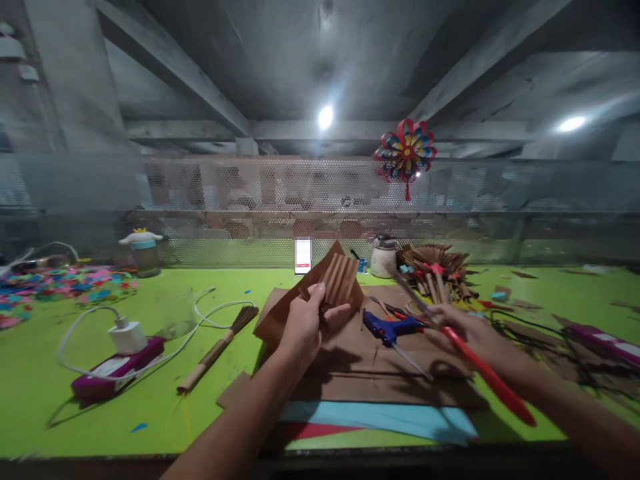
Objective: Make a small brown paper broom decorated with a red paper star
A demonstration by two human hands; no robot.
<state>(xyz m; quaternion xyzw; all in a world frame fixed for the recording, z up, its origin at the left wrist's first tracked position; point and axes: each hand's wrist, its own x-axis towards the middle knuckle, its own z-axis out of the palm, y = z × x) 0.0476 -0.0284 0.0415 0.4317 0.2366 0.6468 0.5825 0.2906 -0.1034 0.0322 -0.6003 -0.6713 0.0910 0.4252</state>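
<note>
Pleated brown paper (342,279) is up in front of me above the middle of the table, pinched between thumb and fingers of my left hand (303,323); larger brown sheet (283,310) rises behind it, can't tell if joined. My right hand (473,328) is closed around a red-handled tool (500,387), metal end pointing up and away, blurred. Blue glue gun (393,327) lies on flat brown paper (350,360), pale stick jutting from it, near my right fingers; can't tell if touching. Blue paper strips (370,419) nearer me. Containers: lidded jar (384,259) at the back, whitish, contents unclear; small blue pot (362,265) just beside it, dark stick poking out. Back left, a tumbler (146,257) with a white figure on top, contents can't tell. Clear cup (173,313) left of the white cable (215,307), see-through and blurry, contents can't tell. Rolled brown paper stick (215,353) lies between cup and my left forearm. Purple power strip (117,370), far left, has a white charger (127,337) plugged in.
</note>
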